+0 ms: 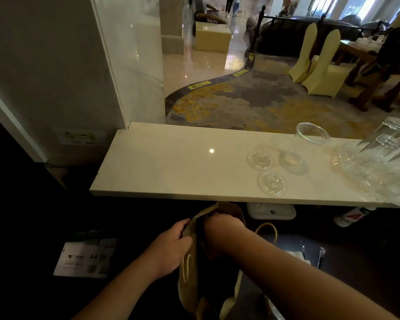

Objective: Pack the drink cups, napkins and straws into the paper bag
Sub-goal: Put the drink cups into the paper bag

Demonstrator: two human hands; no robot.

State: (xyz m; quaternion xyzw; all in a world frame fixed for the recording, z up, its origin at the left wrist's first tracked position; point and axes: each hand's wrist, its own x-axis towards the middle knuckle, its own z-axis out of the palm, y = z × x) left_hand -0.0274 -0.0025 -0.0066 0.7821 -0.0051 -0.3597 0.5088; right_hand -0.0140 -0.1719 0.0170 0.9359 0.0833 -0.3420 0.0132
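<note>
paper bag (pixel 189 269): brown, with twisted paper handles, standing below the front edge of the table (pixel 171 162), in the dark space under it; mouth open and facing up, rim crumpled at the far side.

left hand (pixel 171 248): on the left outer wall of the bag near the rim, fingers (pixel 184 224) curled and clamped on the paper edge.

right hand (pixel 219 224): at the bag's mouth, wrist bent over the rim, fingers reaching down inside and hidden by the paper; whether they grip anything cannot be told.

drink cup, single (pixel 310 137): clear plastic, upright, open, at the far edge of the table on the right.

drink cups, stacked (pixel 379 158): clear plastic, nested and lying tilted at the right end of the table, running out of view.

lids (pixel 273 183): clear, round, flat on the table; one near the front edge, one (pixel 260 160) just behind it, a third (pixel 292 161) beside that, near the single cup.

ream of a4 paper (pixel 86 257): on a lower surface left of the bag, in shadow.

white container (pixel 271 212): under the table edge, right of the bag.

chairs (pixel 319 63): two, in pale covers, on the patterned carpet beyond the table.
</note>
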